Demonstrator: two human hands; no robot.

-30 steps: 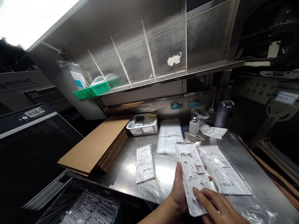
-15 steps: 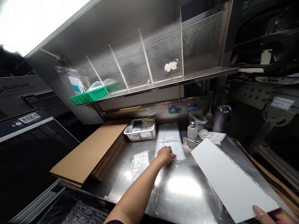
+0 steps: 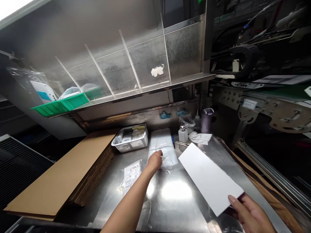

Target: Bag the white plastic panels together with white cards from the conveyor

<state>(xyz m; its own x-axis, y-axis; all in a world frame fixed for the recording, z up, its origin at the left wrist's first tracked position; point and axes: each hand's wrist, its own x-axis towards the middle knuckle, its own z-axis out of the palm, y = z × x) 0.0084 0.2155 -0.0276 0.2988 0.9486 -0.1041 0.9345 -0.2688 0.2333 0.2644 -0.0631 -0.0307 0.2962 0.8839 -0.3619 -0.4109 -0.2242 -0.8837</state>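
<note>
Right grip (image 3: pixel 251 212) grasping white panel (image 3: pixel 210 178) by its near end, above tabletop (image 3: pixel 177 208), edge hold advisable; left grip (image 3: pixel 155 160) at clear plastic bags (image 3: pixel 160 137), fingers curled, pinch undeterminable, light touch advisable.

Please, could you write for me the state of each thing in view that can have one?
Left hand: curled at bundle, grip unclear
Right hand: closed on panel
White panel: held, plain face up
Bag bundle: flat, tied
Second panel: bagged, lying down
Cardboard sheets: stacked
White basket: open-topped, holding items
Green tray: holding items
Small bottle: upright, capped
Overhead light: lit
</note>
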